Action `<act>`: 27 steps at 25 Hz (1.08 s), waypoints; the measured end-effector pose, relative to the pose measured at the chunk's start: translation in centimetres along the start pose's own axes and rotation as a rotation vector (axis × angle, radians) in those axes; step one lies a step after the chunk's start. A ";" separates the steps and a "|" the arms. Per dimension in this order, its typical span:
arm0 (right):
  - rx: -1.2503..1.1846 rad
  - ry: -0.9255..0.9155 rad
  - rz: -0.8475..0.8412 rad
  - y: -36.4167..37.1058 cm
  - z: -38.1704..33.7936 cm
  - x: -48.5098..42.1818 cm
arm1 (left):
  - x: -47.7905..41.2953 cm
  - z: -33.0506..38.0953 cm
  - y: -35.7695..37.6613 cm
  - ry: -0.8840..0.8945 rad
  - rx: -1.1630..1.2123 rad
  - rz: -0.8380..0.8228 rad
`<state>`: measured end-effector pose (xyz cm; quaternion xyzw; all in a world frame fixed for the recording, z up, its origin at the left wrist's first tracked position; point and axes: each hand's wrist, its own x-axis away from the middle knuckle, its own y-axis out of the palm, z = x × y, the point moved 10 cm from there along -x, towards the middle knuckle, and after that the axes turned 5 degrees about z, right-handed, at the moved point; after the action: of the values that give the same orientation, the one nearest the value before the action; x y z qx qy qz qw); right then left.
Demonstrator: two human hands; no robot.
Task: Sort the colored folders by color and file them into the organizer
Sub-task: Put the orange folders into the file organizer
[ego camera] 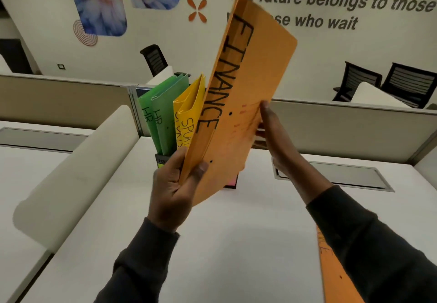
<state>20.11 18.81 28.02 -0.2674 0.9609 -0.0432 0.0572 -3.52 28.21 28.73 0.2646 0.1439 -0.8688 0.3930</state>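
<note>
An orange folder marked FINANCE is held upright and tilted in front of me, above the desk. My left hand grips its lower edge, thumb on the front. My right hand holds its right edge, fingers behind it. Behind the folder stands the black organizer, mostly hidden. In it stand two green folders marked HR and two yellow folders marked SPORTS. A second orange folder lies on the desk under my right forearm.
The white desk has a curved white divider on the left and a grey cable hatch on the right. A low partition runs behind the organizer. Black chairs stand beyond it.
</note>
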 end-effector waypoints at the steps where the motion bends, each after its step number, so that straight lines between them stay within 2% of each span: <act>1: -0.002 -0.030 -0.049 2.0 -1.5 -0.5 | -0.5 1.0 -1.4 0.057 -0.039 0.026; 4: 0.021 -0.091 -0.168 7.3 -4.7 -1.6 | -2.0 3.2 -4.8 0.190 -0.155 0.094; 7: 0.041 -0.130 -0.208 10.7 -6.7 -3.4 | -3.2 3.0 -7.0 0.242 -0.200 0.157; 10: 0.081 -0.170 -0.214 12.2 -8.2 -5.7 | -4.8 0.1 -6.8 0.191 -0.121 0.183; 13: 0.129 -0.194 -0.227 12.4 -8.7 -8.4 | -6.8 -3.9 -4.2 0.098 -0.056 0.138; 18: 0.116 -0.021 -0.218 11.4 -6.5 -14.1 | -10.2 -10.2 1.2 0.046 0.043 -0.049; 20: 0.088 0.037 -0.184 11.0 -6.1 -15.6 | -11.2 -12.8 2.9 0.032 0.013 -0.100; 27: 0.158 0.138 -0.190 11.0 -5.9 -17.9 | -12.8 -20.5 6.5 -0.097 -0.069 -0.137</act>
<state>28.97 37.84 34.21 -0.3483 0.9265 -0.1422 0.0074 15.59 41.20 19.02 0.1984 0.1722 -0.8999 0.3481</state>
